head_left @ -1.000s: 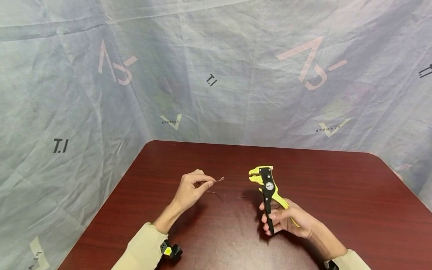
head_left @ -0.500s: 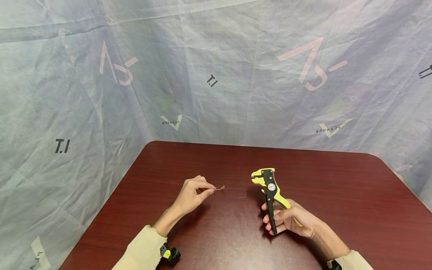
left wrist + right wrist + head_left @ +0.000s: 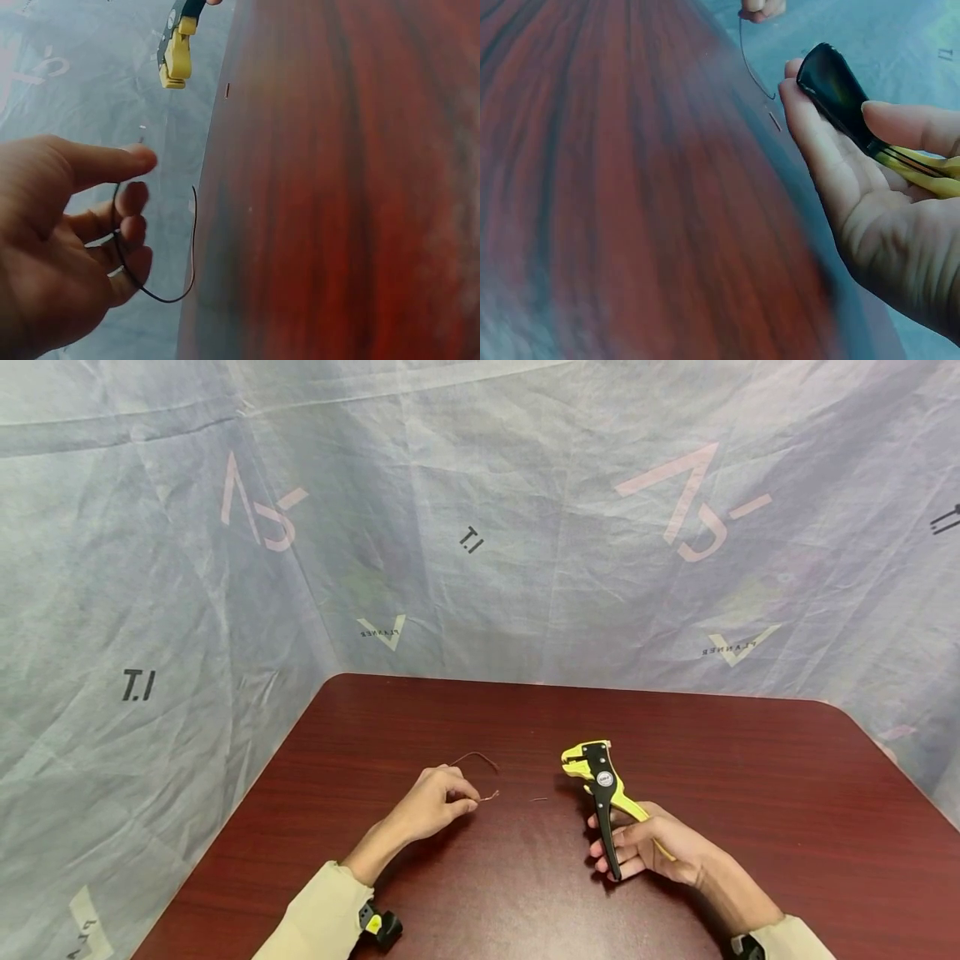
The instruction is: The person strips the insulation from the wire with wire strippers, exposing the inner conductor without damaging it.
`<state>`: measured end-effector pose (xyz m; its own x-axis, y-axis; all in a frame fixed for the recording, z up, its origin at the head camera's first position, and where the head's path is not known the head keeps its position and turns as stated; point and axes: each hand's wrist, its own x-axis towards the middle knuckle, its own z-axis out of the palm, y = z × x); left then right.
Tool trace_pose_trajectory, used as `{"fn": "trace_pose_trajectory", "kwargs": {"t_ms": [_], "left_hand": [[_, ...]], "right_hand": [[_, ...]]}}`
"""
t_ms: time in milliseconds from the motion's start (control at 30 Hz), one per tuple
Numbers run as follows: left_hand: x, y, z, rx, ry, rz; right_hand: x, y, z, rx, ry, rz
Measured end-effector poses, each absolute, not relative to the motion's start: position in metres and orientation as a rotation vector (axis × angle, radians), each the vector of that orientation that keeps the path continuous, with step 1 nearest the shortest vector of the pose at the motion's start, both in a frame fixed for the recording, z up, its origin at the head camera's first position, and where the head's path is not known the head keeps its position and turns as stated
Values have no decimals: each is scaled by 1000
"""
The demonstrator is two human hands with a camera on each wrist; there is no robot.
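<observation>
Between thumb and fingertips my left hand (image 3: pixel 433 806) pinches a thin dark wire (image 3: pixel 166 301). A short end of it pokes out to the right of the fingers, and the long part hangs in a curve in the left wrist view. My right hand (image 3: pixel 663 843) holds a wire stripper (image 3: pixel 604 777) with yellow jaws and black and yellow handles. The thumb lies over the handles. The stripper's jaws are parted, point left and stand apart from the wire. On the table between the hands lies a tiny wire scrap (image 3: pixel 538 799).
Both hands are above a dark red wooden table (image 3: pixel 675 743). Grey printed fabric (image 3: pixel 555 568) hangs behind it and along the left side. A black wrist device (image 3: pixel 386 931) sits on the left sleeve.
My left hand has come down a little, and the wire's long part now shows beyond its knuckles. The wire stripper has shifted slightly down and to the right.
</observation>
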<state>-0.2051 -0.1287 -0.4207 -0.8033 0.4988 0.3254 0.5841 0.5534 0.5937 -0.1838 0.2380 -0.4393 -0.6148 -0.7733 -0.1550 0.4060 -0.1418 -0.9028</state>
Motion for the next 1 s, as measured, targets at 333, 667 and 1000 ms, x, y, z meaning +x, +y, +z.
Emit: {"fn": "trace_pose_trajectory", "kwargs": {"t_ms": [333,667,1000], "left_hand": [[-207,-131,-427,-978,-2749,-1019],[-209,-129,-439,-1014,-2776,-1008],[-209,-130,-448,-1051,-2674,-946]], "right_hand": [[-183,242,-439,-408,1445,-1820],[-183,243,-438,-374,1548,-1760],[-183,244,-433,-287,1742,-1678]]}}
